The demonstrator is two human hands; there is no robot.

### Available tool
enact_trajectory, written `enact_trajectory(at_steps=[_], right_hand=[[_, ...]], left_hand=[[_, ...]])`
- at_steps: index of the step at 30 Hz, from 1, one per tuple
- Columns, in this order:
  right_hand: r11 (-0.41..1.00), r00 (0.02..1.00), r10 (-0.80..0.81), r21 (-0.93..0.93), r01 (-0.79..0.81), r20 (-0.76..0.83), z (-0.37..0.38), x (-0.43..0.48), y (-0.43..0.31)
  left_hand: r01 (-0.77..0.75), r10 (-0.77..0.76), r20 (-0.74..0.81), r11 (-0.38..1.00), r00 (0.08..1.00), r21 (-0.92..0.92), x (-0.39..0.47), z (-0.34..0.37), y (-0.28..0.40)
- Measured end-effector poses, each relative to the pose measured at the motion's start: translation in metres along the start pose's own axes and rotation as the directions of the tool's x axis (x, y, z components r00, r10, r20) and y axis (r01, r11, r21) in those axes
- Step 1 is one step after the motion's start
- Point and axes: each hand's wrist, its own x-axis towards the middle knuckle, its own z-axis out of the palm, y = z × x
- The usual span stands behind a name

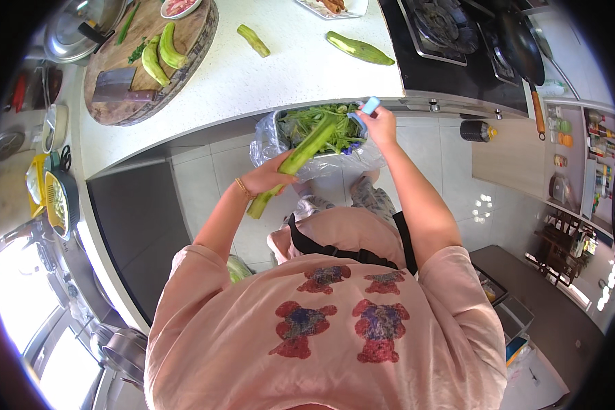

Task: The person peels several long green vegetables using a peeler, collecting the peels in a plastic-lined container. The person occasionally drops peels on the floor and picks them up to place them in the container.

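Note:
A long, pale green stalk vegetable (307, 148), largely peeled, is gripped around its lower half by my left hand (267, 176). It slants up to the right over a bin (275, 130) lined with a clear plastic bag and holding green leaves and trimmings. Above the bin's right end, my right hand (381, 124) holds a light blue peeler (370, 106); its blade is hard to make out. On the white counter lie a short green stalk piece (253, 40) and a longer, partly peeled green vegetable (360, 48).
A round wooden chopping board (184, 82) carries a cleaver (114, 87), peeled green pieces (155, 61) and a bowl of meat (180, 7). A plate (338, 14) stands at the counter's back. The gas stove (441, 25) and a wok (520, 48) are right; a basket (61, 205) is left.

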Motion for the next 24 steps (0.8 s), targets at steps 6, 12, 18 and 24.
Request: enact_trajectory(at_steps=[6,12,18,24], right_hand=[[0.890,0.986,0.066,0.437,-0.128,0.153,0.011,-0.028,-0.055],[0.781,0.798,0.114,0.443,-0.440,0.591,0.029,-0.061,-0.097],[0.868,0.906,0.113,0.403,-0.289,0.407,0.021,-0.028,-0.065],[0.985,0.990,0.000,0.172,-0.025,0.143,0.017,-0.006,-0.025]], left_hand=[[0.027,0.023,-0.156,0.950,0.987,0.312,0.011,-0.003,-0.007],[0.036,0.054,-0.194,0.901,0.980,0.432,0.031,0.001,-0.014],[-0.081,0.158,-0.162,0.913,0.974,0.400,0.019,0.007,-0.010],[-0.034,0.068,-0.112,0.959,0.991,0.282,0.003,0.008,0.001]])
